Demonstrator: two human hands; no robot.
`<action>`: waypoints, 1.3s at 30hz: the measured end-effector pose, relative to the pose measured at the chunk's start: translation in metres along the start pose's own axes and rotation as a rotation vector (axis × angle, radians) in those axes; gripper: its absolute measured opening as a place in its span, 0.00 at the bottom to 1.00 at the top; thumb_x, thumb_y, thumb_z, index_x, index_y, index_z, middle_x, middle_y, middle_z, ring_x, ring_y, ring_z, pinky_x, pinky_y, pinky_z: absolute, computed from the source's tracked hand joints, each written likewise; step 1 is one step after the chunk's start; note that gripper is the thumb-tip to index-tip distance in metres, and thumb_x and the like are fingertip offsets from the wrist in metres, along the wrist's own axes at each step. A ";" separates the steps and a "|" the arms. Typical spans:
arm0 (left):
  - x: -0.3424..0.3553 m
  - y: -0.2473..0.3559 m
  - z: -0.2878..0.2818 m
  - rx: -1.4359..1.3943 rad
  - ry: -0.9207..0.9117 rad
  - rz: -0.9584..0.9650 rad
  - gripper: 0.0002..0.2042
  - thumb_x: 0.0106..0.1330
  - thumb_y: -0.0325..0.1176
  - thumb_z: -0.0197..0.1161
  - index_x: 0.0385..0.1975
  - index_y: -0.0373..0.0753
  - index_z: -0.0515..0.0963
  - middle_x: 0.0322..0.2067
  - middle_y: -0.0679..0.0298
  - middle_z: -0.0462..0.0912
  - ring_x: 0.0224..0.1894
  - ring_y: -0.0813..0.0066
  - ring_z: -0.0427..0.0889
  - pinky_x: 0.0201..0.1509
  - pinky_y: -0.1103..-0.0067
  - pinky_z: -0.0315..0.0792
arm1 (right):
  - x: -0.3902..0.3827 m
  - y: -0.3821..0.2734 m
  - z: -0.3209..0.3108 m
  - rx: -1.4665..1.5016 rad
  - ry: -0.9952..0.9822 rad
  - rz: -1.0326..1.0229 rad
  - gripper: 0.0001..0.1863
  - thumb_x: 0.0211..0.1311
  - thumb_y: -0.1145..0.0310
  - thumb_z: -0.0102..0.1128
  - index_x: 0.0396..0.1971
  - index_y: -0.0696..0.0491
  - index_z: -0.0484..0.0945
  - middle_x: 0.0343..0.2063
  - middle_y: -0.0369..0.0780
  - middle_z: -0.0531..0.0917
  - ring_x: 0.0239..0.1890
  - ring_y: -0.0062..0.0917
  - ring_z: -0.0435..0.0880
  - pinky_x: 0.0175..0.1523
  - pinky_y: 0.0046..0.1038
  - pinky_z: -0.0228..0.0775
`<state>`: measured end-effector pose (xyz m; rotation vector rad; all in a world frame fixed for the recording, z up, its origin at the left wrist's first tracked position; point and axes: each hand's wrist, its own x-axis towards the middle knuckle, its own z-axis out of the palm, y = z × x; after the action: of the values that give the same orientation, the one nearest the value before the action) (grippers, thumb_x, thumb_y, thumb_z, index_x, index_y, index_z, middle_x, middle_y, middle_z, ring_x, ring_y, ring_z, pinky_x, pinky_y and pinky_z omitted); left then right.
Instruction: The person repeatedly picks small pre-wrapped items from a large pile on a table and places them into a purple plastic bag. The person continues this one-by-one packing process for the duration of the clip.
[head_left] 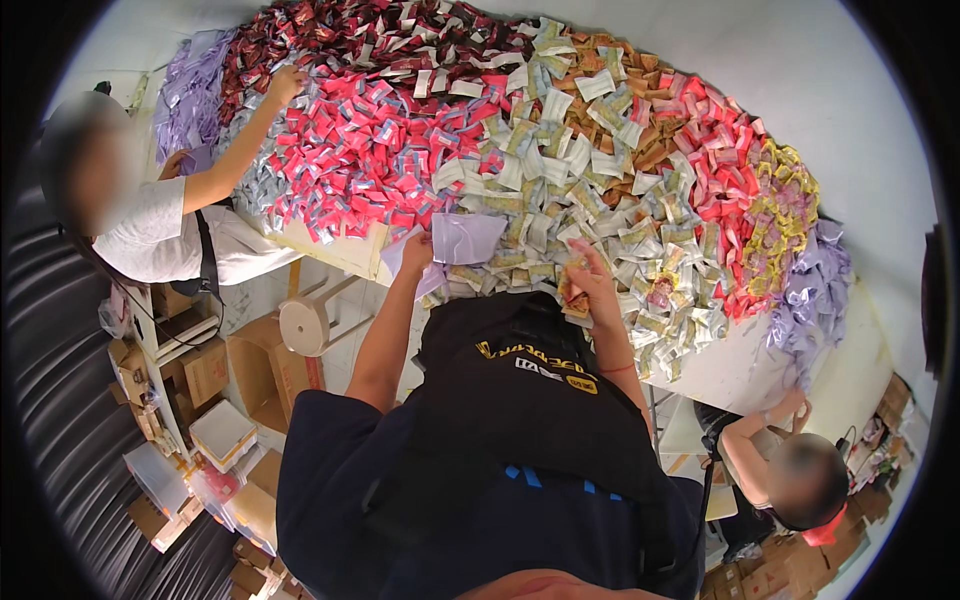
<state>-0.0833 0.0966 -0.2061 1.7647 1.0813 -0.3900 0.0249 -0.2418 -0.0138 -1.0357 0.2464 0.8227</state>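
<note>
My left hand (416,252) is at the table's near edge, its fingers closed on a lavender plastic bag (434,282). Another flat lavender bag (470,238) lies just to its right on the packets. To the right, my right hand (594,286) is closed around a few small packets (574,292), orange-brown and partly hidden by the fingers. Under and beyond it spread many small silver-and-yellow packets (545,190). Pink-red packets (350,150) are heaped beyond my left hand.
Dark red packets (400,45) lie at the back, with lavender bags (195,85) at the far left. One person (150,220) reaches over the heap at left; another (780,470) handles a lavender bag at lower right. A stool (304,326) and cardboard boxes (262,370) stand at left.
</note>
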 end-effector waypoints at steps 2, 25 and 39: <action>0.007 -0.022 -0.005 -0.042 0.018 0.172 0.12 0.51 0.34 0.61 0.35 0.37 0.77 0.28 0.56 0.81 0.30 0.60 0.79 0.35 0.72 0.70 | -0.004 -0.009 0.024 0.011 -0.105 0.060 0.23 0.57 0.73 0.57 0.55 0.53 0.67 0.22 0.28 0.71 0.24 0.09 0.69 0.28 0.12 0.60; -0.219 0.171 0.059 0.123 -0.077 1.056 0.07 0.60 0.30 0.55 0.24 0.37 0.66 0.17 0.51 0.70 0.24 0.48 0.72 0.24 0.65 0.64 | 0.048 0.052 0.034 0.461 0.203 0.136 0.13 0.65 0.67 0.42 0.43 0.56 0.73 0.38 0.40 0.79 0.37 0.28 0.80 0.37 0.30 0.74; -0.166 0.162 0.108 0.137 -0.116 0.838 0.07 0.63 0.34 0.52 0.28 0.37 0.66 0.23 0.53 0.71 0.28 0.54 0.73 0.30 0.68 0.65 | 0.006 0.039 -0.019 0.015 0.180 -0.013 0.18 0.56 0.74 0.48 0.48 0.60 0.69 0.45 0.47 0.75 0.50 0.35 0.73 0.57 0.33 0.62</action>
<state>-0.0209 -0.0966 -0.0500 2.1044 0.1727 -0.0385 0.0050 -0.2454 -0.0528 -1.0972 0.3979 0.7152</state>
